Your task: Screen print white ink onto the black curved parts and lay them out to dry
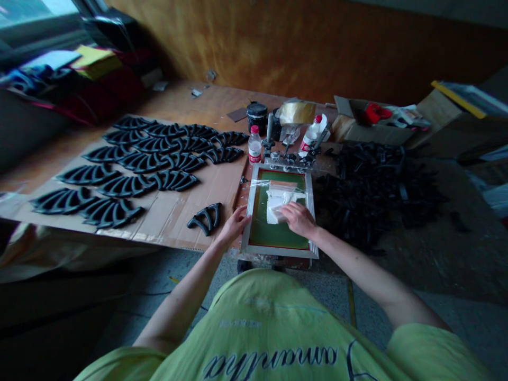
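A screen printing frame [311, 211] with a pale metal rim and a green mesh lies flat at the table's front edge. White ink [291, 197] is spread over the middle of its mesh. My right hand [299, 218] is closed around a pale squeegee [279, 212] at the lower part of this white patch; the fingers partly hide it. At the frame's left rim, my left hand [235, 225] grips the edge with curled fingers. Just left of that hand, a single curved black ribbed part [205, 218] rests on cardboard.
Rows of black ribbed parts [151, 145] cover the cardboard [170, 211] at left. A dark heap of parts [369, 190] lies at right. Behind the frame stand metal clamps [288, 157], red-capped bottles [254, 145], a black tub [256, 114] and a tape roll [298, 112]. An open box [381, 129] sits behind the heap.
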`<control>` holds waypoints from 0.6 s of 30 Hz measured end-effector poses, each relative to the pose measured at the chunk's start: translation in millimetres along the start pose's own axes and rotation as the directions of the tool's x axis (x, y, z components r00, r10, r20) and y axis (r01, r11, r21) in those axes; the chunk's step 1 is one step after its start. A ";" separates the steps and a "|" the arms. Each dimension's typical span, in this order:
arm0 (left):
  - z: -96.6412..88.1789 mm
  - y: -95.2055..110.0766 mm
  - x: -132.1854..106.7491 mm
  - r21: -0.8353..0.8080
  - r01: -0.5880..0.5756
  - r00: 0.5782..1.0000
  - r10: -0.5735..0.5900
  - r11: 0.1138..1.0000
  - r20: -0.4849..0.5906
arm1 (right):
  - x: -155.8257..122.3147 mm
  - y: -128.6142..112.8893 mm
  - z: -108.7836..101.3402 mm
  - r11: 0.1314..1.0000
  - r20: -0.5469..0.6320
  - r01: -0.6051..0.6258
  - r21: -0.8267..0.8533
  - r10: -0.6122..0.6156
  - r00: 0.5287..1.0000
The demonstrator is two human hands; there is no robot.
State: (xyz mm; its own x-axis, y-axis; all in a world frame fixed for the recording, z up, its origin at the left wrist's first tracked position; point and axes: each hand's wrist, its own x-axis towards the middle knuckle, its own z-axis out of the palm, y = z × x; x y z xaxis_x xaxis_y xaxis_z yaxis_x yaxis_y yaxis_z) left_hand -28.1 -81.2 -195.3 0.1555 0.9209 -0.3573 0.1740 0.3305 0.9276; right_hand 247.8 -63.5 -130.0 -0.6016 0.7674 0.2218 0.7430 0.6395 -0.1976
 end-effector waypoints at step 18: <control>-1.5 121.7 -15.6 -0.219 -0.249 0.958 0.207 0.943 -0.198 | 19.6 112.0 -67.0 0.773 -0.368 -0.591 0.231 0.632 0.682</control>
State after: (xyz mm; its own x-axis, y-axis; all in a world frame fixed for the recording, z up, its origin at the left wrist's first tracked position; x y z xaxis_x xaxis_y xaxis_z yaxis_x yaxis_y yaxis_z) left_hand -10.9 -55.0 -76.7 -0.0071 0.9916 -0.1290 -0.0877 0.1279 0.9879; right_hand 338.9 20.1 -83.8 0.1670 0.9108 0.3776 0.8621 0.0510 -0.5042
